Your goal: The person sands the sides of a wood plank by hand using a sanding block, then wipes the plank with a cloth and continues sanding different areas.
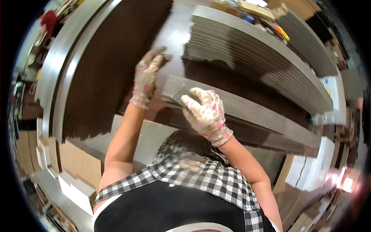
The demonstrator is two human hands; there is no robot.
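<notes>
Both of my hands wear pale gloves with a pink floral print and darkened fingertips. Between the thumb and fingers of my right hand (206, 114) is a small grey-green pad (180, 94), like an abrasive sheet or sponge. The pad is at the left end of a long grey wood-grain board (247, 106) lying in front of me. My left hand (147, 77) hovers beyond that board's left end, beside a tall dark stack. Its fingers point forward with the thumb apart, and nothing shows in them.
A big stack of dark boards (104, 58) rises on the left. Layered grey boards (251, 50) stand at the far right, with tools and a yellow-red item (281, 31) behind. Cardboard (81, 162) lies lower left; white packages (309, 166) sit lower right. Another person (50, 23) is far left.
</notes>
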